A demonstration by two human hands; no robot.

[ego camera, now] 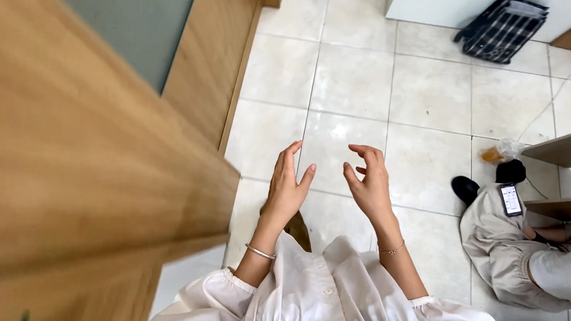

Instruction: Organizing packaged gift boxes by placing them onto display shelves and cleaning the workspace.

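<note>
Head view is filled at the left by a blurred wooden panel (86, 171), with the pale tiled floor (366, 87) spread below. A seated person (525, 248) is seen at the right edge, a phone (510, 199) on the lap. The left hand (285, 191) and right hand (369, 186) are raised palm to palm, fingers loosely spread, nothing held; the panel lies nearest the left hand.

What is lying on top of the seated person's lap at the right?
A phone with a lit screen rests on the seated person's lap. The shelves cover whatever lies beyond.
</note>
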